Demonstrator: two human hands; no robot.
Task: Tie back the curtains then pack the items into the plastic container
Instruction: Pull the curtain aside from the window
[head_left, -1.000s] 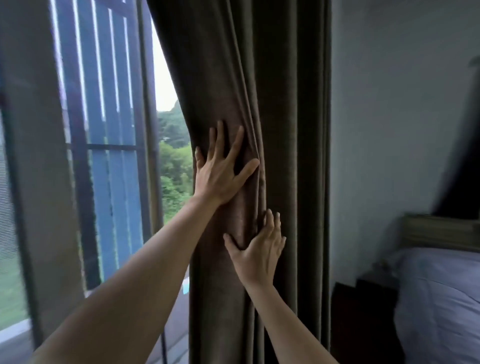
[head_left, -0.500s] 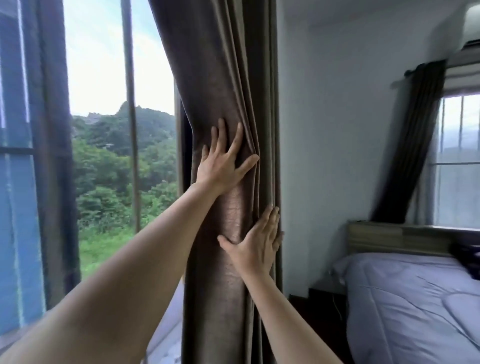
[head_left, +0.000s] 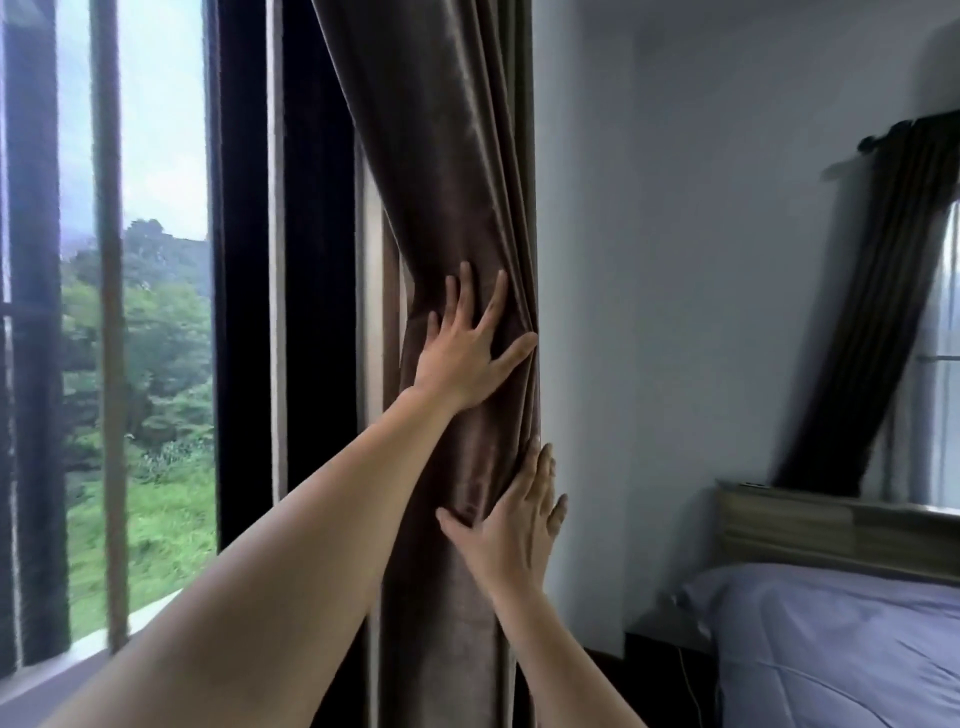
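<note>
L hand (head_left: 462, 358) splayed flat on bunched curtain (head_left: 457, 182); R hand (head_left: 511, 525) flat below, fingertips maybe hidden.

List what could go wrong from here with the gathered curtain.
1. Both the left hand and the right hand lie flat and open on the bunched brown velvet curtain; nothing grips it, so the folds may spread again.
2. No tie-back shows, so freeing a hand to fetch one could loosen the bundle.

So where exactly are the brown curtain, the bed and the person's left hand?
brown curtain (head_left: 447, 171), head view, on the gathered folds above the hands.
bed (head_left: 852, 649), head view, on the bluish cover.
left hand (head_left: 462, 358), head view, on the back of the hand.
</note>
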